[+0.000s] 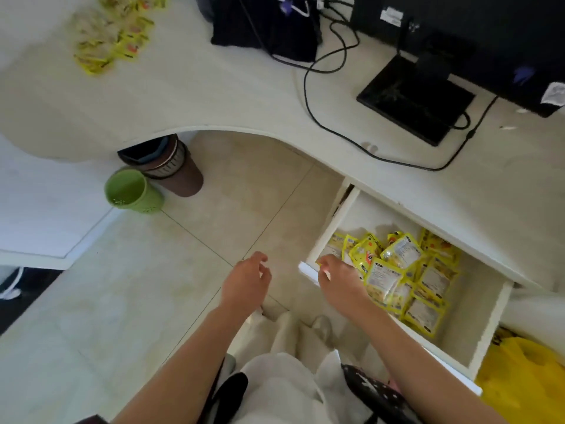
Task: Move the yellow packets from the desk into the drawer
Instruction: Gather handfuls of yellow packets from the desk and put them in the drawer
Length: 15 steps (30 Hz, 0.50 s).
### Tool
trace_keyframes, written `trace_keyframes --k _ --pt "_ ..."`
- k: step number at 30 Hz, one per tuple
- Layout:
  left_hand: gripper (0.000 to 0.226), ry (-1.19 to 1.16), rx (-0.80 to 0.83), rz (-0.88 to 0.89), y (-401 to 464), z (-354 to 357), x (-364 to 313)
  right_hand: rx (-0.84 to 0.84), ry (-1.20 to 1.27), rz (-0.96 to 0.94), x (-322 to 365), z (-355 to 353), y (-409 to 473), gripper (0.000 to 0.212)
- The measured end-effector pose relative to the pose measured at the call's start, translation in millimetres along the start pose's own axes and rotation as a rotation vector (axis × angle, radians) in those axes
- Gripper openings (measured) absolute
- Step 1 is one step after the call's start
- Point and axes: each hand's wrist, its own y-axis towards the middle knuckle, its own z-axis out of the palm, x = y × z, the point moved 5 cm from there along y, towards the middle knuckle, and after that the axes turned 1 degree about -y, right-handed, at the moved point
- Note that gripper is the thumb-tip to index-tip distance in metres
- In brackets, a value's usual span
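Several yellow packets lie in a loose pile at the far left of the cream desk. The white drawer stands pulled out under the desk at the right, with several yellow packets heaped inside. My right hand hovers over the drawer's near left corner, fingers loosely curled, nothing clearly in it. My left hand hangs over the floor just left of the drawer, fingers apart and empty.
A black monitor stand and cables occupy the desk's right side, with a black bag at the back. A green bin and brown bin stand on the floor. A yellow plastic bag sits right of the drawer.
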Motion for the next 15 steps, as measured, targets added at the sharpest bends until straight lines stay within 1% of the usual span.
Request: trace_keyframes --k 3,10,15 --pt "0.028 0.027 -0.082 -0.037 6 -36 41 0.021 -0.033 -0.098 52 22 18 0.025" --pt "0.026 0.013 -0.19 -0.128 24 -109 133 0.085 -0.081 -0.217 166 70 53 0.028" --pt "0.024 -0.005 -0.281 -0.167 41 -157 183 0.115 -0.163 -0.302 235 94 79 0.031"
